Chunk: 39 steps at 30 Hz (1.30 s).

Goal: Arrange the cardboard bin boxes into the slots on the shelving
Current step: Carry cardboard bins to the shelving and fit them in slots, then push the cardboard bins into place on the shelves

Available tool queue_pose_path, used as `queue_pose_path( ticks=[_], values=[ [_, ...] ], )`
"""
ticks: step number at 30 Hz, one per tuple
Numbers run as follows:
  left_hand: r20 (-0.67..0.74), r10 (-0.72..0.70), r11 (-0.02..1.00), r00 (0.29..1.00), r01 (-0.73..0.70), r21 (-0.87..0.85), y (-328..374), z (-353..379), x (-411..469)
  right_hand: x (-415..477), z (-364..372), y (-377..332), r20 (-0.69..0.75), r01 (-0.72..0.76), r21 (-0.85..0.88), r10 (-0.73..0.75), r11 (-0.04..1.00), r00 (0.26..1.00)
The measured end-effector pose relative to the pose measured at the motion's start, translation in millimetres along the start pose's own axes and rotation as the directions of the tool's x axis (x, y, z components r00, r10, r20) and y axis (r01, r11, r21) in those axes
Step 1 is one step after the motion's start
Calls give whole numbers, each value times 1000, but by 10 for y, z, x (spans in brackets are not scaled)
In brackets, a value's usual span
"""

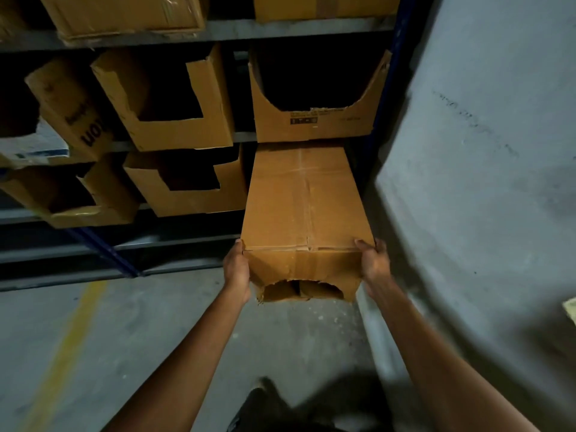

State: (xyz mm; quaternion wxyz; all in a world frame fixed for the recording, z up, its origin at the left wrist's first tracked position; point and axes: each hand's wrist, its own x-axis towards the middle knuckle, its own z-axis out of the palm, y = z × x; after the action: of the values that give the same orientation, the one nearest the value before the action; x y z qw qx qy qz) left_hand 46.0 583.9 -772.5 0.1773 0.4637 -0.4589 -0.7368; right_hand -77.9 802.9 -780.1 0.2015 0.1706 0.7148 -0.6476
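a long cardboard bin box is held out in front of the person, its far end pushed into the slot at the right end of the shelving, right beside the blue upright. its near end juts out over the floor. the side facing up is closed, with a taped seam down the middle. the near end face has a ragged arched cut-out along its lower edge.

both hands are clamped on the box's near corners. the left hand lies against the left side with its thumb at the top edge. the right hand grips the right side with its thumb hooked over the top.

straight above the held box, on the next shelf up, sits a bin box with a curved cut-out and a small printed label on its front. to its left a tilted bin box with a square cut-out stands on the same shelf. below that one, just left of the held box, is a lower bin box. more open bins crowd the left end of the shelving, some askew. closed cartons rest on the top shelf.

a grey concrete wall rises on the right, close to the upright. a yellow line runs across the floor at the left.
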Motion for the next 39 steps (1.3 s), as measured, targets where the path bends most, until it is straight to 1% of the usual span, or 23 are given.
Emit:
queue_pose_path(
  ticks=[4,8,11,13,15,16,17,19,20,22,24,25,27,30,33,35,37,39],
  values=[
    [-23,29,999,999,-30,-40,98,-246,-87,-383,111,-78,-59,71,4,-71,997,996],
    [-24,52,998,998,-52,-23,296,-548,-159,-734,347,-118,-112,124,7,-122,992,986],
    [10,93,996,996,-93,-5,394,-905,-219,-1023,609,-138,-184,158,-47,-164,986,969],
    [81,174,984,981,-176,20,384,-1185,-222,-1220,807,-101,-211,143,-104,-163,984,964],
    [196,247,964,949,-260,46,353,-1447,-222,-1387,971,-2,-227,135,-182,-175,974,958],
    [261,259,958,930,-283,56,340,-1548,-222,-1438,1011,57,-232,137,-226,-190,964,954],
    [329,258,954,908,-293,62,342,-1669,-222,-1506,1051,116,-230,145,-268,-209,953,951],
    [448,203,953,870,-281,112,363,-1869,-203,-1595,1079,202,-218,149,-340,-232,929,948],
    [488,168,948,857,-275,158,380,-1952,-193,-1631,1078,233,-208,146,-380,-238,913,949],
    [519,124,931,846,-280,234,421,-2082,-192,-1689,1086,301,-173,128,-451,-228,883,958],
    [502,121,897,856,-311,315,440,-2174,-185,-1750,1119,385,-137,110,-487,-201,866,970],
    [468,127,866,874,-328,378,451,-2212,-183,-1782,1141,438,-122,106,-501,-191,859,974],
    [385,173,774,907,-367,516,450,-2280,-153,-1826,1190,550,-100,88,-519,-163,850,981],
    [319,245,648,916,-399,649,450,-2373,-78,-1890,1276,694,-106,32,-524,-103,851,989],
    [347,267,574,899,-438,692,527,-2384,-52,-1925,1328,776,-143,21,-514,-109,858,984],
    [378,273,552,885,-466,691,598,-2372,-46,-1950,1362,798,-166,27,-501,-127,865,978],
    [387,285,545,877,-480,688,661,-2368,-28,-1964,1413,795,-161,30,-508,-129,861,978],
    [394,290,523,872,-489,698,716,-2367,7,-1974,1491,777,-124,63,-561,-159,825,979]
  ],
)
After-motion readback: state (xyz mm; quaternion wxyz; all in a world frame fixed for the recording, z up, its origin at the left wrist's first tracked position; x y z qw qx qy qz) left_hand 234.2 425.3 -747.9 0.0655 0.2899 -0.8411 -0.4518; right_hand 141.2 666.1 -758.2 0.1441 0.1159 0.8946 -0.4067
